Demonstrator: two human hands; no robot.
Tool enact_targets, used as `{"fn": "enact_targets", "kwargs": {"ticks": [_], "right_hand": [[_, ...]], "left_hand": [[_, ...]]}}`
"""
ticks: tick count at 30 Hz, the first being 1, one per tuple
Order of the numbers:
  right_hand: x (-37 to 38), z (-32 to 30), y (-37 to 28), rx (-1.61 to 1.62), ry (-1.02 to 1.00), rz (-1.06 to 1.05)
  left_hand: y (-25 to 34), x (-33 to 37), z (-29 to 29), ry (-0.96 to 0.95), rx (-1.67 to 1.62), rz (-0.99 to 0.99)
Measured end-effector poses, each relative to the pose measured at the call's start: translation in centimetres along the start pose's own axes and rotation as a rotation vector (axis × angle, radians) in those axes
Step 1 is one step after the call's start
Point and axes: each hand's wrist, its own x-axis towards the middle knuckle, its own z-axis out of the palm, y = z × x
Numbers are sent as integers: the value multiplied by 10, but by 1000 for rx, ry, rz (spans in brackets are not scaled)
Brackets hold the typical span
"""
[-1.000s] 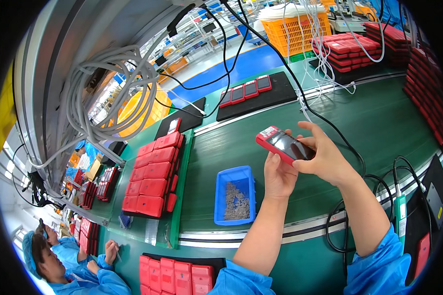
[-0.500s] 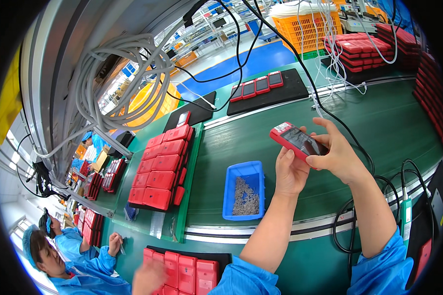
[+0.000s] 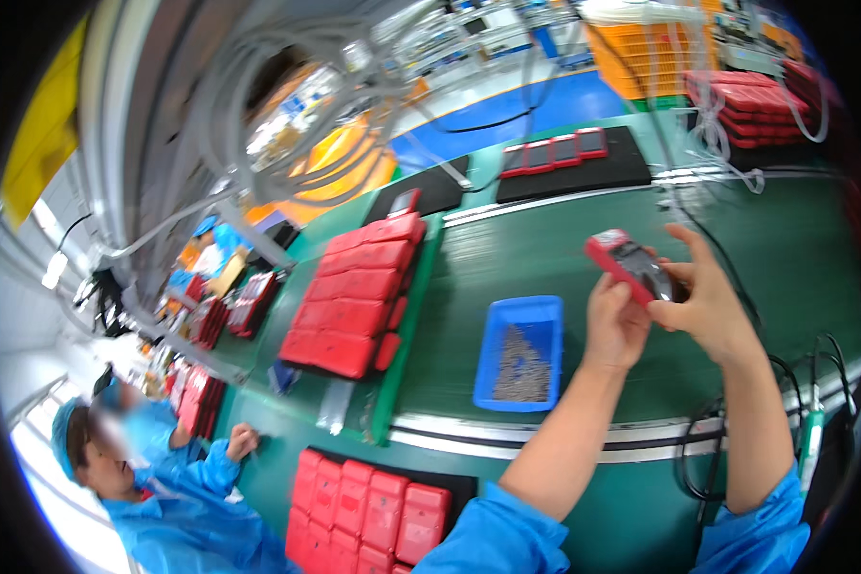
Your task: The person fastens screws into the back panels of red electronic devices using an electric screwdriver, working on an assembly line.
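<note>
A red handheld device (image 3: 628, 264) with a dark screen is held in both my hands above the green conveyor belt, tilted with its screen up. My left hand (image 3: 618, 323) grips it from below and the near side. My right hand (image 3: 706, 298) closes round its right end, the thumb at the near edge and the index finger raised off it. Just left of my left forearm, a blue tray (image 3: 493, 330) on the belt contains many small metal screws or pins. Motion blurs the picture somewhat.
Red devices (image 3: 344, 297) lie in rows left of the tray; more red devices (image 3: 373, 507) lie on a black mat nearer me. A co-worker (image 3: 182, 502) in blue sits at lower left. Cables (image 3: 708, 430) loop beside my right forearm. Small screened devices (image 3: 566, 149) rest across the belt.
The whole view has turned, so the scene sits farther right. Both my hands keep hold of the device. A co-worker's blurred hand over the near red devices is gone from there.
</note>
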Motion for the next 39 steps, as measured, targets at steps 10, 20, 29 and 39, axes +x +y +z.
{"fn": "enact_targets", "kwargs": {"ticks": [10,20,29,39], "right_hand": [[-3,13,2,16,74,-47],[-2,12,8,-18,69,-71],[-1,12,8,-29,94,-93],[-2,14,6,-10,94,-68]], "left_hand": [[0,-4,1,-3,-31,21],[0,-5,2,-11,-42,25],[-2,-4,3,12,-34,31],[0,-4,2,-13,-39,22]]}}
